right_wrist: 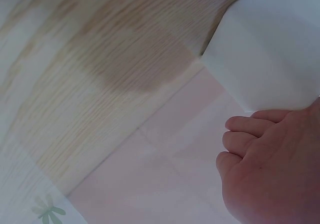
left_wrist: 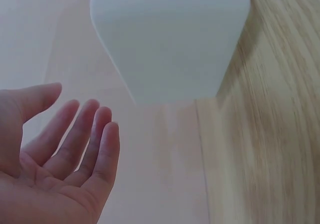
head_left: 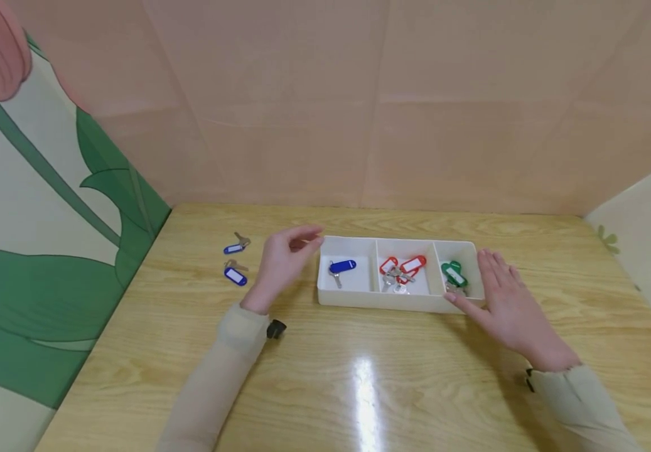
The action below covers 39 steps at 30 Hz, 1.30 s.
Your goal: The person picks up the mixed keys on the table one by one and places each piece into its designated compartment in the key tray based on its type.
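Observation:
A white three-compartment tray [head_left: 393, 303] stands on the wooden table. Its left compartment holds a key with a blue tag [head_left: 343, 267]. Several red-tagged keys [head_left: 413, 263] lie in the middle one, and green-tagged keys [head_left: 455, 276] in the right one. My left hand [head_left: 281, 260] hovers beside the tray's left end, fingers loosely bent and holding nothing; the left wrist view shows a gap between its fingertips and the tray wall [left_wrist: 170, 53]. My right hand [head_left: 508, 307] rests along the tray's right end with straight fingers, its thumb at the front right rim.
Left of my left hand, two more blue-tagged keys lie on the table [head_left: 150, 351]: one farther back [head_left: 234, 248], one nearer [head_left: 235, 276]. A pink backdrop [head_left: 280, 125] rises behind the table, with a flower-printed panel [head_left: 48, 207] on the left.

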Motion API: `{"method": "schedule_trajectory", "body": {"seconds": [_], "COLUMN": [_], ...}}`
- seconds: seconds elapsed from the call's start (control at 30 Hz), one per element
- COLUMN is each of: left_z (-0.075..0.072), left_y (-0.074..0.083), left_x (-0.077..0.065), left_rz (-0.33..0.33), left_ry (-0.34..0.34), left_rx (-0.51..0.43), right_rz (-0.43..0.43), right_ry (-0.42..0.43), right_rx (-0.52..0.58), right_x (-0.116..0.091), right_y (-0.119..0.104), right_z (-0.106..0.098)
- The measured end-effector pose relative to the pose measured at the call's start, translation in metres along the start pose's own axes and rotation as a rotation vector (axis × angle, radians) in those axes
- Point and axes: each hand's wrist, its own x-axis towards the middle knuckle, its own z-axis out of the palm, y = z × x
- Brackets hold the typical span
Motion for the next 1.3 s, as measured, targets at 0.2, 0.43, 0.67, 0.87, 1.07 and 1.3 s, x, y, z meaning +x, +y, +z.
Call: {"method": "schedule_trajectory", "body": {"seconds": [0.2, 0.43, 0.67, 0.87, 1.07, 1.3], "left_z": [-0.005, -0.011, -0.020, -0.027, -0.037, -0.050], "left_y": [-0.003, -0.002, -0.004, -0.006, -0.009, -0.013], "left_x": [-0.005, -0.011, -0.016, -0.019, -0.022, -0.028], "left_rz": [0.002, -0.028, -0.061, -0.067, -0.061, -0.067], "left_ry": [-0.007, 0.005, 0.002, 0.008, 0.017, 0.023], "left_rx": [0.021, 0.075, 0.108, 0.131, 0.171, 0.199], "right_rz": [0.003, 0.006, 0.006, 0.010, 0.012, 0.010], "right_ry": [0.004, -0.003, -0.008, -0.012, -0.012, -0.014], "right_rx": [0.001, -0.002, -0.002, 0.001, -0.002, -0.002], "right_x": [0.000, 0.000, 0.000, 0.000, 0.000, 0.000], "right_y": [0.000, 0.001, 0.001, 0.000, 0.000, 0.001], "right_z": [-0.001, 0.001, 0.001, 0.000, 0.000, 0.000]}}
